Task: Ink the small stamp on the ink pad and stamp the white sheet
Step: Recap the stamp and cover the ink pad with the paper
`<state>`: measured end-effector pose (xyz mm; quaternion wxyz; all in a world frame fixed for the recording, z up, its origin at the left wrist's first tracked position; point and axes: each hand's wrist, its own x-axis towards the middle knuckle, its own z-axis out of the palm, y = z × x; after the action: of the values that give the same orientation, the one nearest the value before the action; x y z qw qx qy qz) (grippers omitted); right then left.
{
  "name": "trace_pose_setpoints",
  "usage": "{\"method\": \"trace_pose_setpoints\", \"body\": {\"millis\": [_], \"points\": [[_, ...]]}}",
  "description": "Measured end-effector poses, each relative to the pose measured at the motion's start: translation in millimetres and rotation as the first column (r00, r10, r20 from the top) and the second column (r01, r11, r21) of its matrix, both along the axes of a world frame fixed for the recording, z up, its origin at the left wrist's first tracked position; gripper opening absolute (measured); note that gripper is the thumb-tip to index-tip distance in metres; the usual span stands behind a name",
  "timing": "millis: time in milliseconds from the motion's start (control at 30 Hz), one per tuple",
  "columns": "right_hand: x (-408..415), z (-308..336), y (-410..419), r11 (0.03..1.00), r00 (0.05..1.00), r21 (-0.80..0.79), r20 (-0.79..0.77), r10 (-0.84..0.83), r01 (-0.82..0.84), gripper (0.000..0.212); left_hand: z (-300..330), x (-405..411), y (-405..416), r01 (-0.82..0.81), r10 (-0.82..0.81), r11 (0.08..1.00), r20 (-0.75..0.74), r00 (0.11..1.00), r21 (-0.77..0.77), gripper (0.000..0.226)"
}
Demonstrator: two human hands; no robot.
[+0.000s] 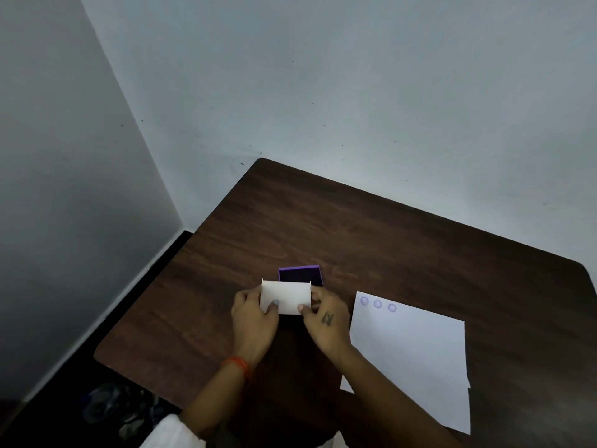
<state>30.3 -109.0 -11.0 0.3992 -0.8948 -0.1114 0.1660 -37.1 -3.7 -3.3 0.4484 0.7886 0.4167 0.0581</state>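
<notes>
On the worktop (387, 240), the white sheet (410, 357) by the right edge carries three round prints (more room left). My left hand (252, 313) and right hand (326, 318) pinch a white lid (286, 297) over the purple ink pad (301, 275), mid-worktop; I can't see the stamp.

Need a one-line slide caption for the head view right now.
Both hands, left hand and right hand, hold a white card before the purple ink pad; white sheet shows three stamps.

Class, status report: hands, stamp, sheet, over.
Both hands, left and right, grip a small white box lid. Purple ink pad open behind. Stamp unseen. White sheet shows three prints.
</notes>
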Motion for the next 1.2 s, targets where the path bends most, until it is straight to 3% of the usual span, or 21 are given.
{"method": "trace_pose_setpoints", "body": {"millis": [333, 667, 1200], "points": [[48, 11, -6, 0.994, 0.986, -0.007, 0.121, -0.111, 0.113, 0.027, 5, 40, -12, 0.101, -0.101, 0.995, -0.015, 0.995, -0.015, 0.046], [50, -11, 4, 0.989, 0.993, -0.093, 0.021, -0.117, 0.119, 0.028, -15, 46, -13, 0.095, -0.097, 0.995, -0.145, 0.985, -0.018, 0.045], [53, -20, 6, 0.984, 0.995, -0.148, 0.006, -0.103, 0.103, 0.031, -23, 46, -10, 0.086, -0.085, 0.996, -0.127, 0.988, -0.001, 0.044]]}}
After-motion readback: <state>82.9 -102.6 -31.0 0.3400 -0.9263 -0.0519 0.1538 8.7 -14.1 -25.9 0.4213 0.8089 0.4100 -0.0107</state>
